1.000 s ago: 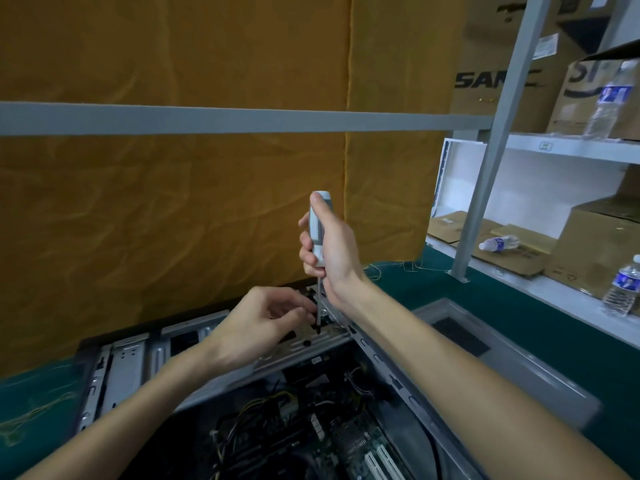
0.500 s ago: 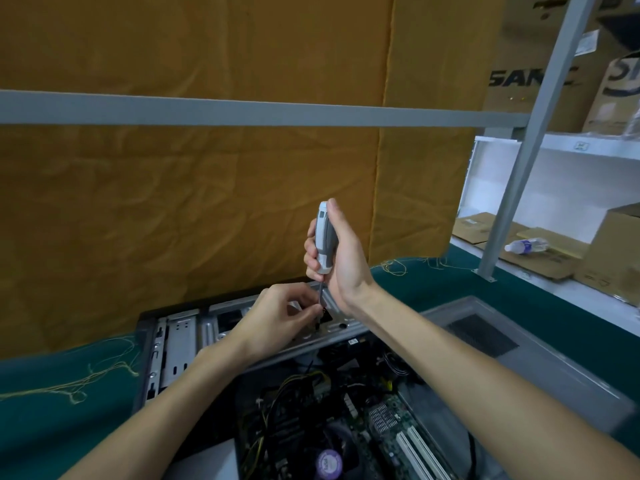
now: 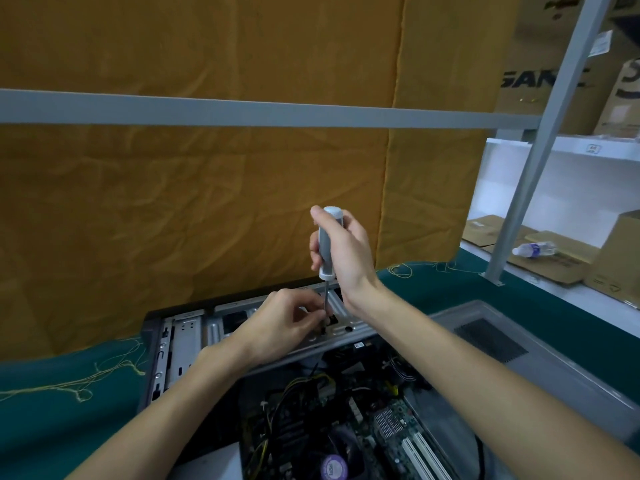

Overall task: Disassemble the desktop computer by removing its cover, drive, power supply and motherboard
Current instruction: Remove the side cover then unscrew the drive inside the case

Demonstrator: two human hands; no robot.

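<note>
The open desktop case (image 3: 180,344) lies on the green table with its motherboard (image 3: 391,427), cables and a purple-labelled fan (image 3: 334,467) exposed. My right hand (image 3: 346,247) grips a grey screwdriver (image 3: 329,242) upright, its shaft reaching down to the silver drive cage (image 3: 346,325) at the case's far end. My left hand (image 3: 287,322) curls beside the shaft's lower end, fingertips pinched at the tip; whatever they hold is hidden. The removed grey cover (image 3: 519,355) lies flat to the right of the case.
A yellow cloth (image 3: 207,202) hangs behind the table, crossed by a grey rail (image 3: 242,114). A slanted grey post (image 3: 540,161) stands at right. Shelves beyond hold cardboard boxes (image 3: 620,258) and a lying water bottle (image 3: 535,249). Loose yellow threads (image 3: 76,386) trail on the green table.
The view has tilted down and left, showing more of the case's inside. Both hands stay at the drive cage with the screwdriver upright; my right hand's grip has shifted slightly on the handle.
</note>
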